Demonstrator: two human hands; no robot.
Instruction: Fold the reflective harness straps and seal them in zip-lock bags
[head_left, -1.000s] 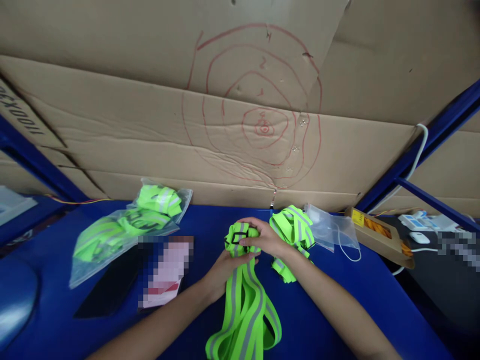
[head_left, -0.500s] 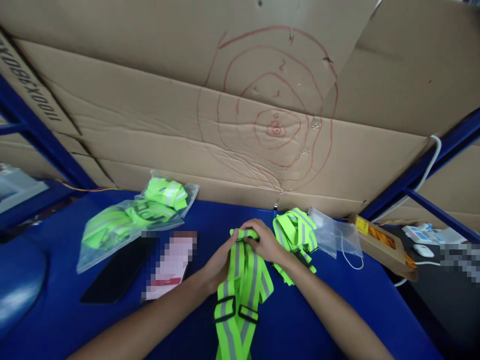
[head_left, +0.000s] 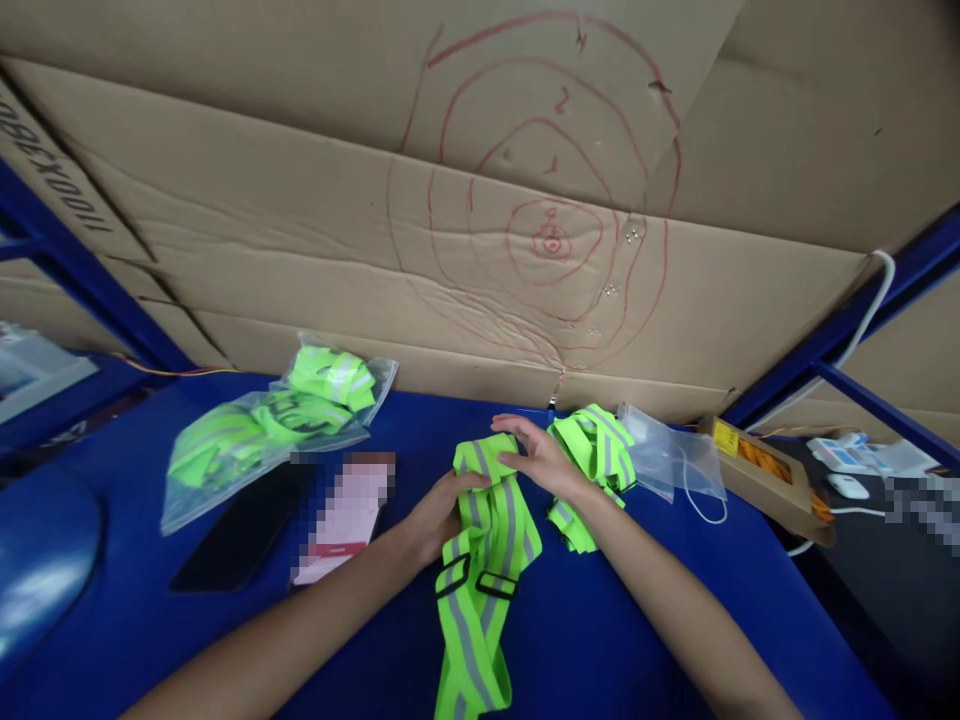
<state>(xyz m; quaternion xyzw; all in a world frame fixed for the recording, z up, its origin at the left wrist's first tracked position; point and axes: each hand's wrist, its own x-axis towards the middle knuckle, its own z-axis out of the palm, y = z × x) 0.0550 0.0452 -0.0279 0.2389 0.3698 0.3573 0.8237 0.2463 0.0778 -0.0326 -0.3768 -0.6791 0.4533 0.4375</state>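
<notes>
A neon green reflective strap [head_left: 486, 530] with grey stripes and two black buckles lies in folds at the middle front of the blue table. My left hand [head_left: 442, 510] grips its folded upper part from the left, thumb on top. On the other side, my right hand [head_left: 541, 458] has its fingers spread apart, with the thumb beside the strap's top fold; I cannot tell whether it touches. A second bundle of green reflective straps [head_left: 592, 445] sits just beyond my right wrist, partly covered by my forearm.
Clear plastic bags with green straps [head_left: 277, 420] lie at the back left. In front of them are a dark flat pouch [head_left: 232, 535] and a phone [head_left: 346, 515]. An empty plastic bag [head_left: 664, 455] and a cardboard box [head_left: 765, 475] stand right. A cardboard wall [head_left: 300, 220] rises behind.
My right hand has let go of the strap's top and opened its fingers. The top fold now lies wider and flatter, still held by my left hand. The view has shifted slightly.
</notes>
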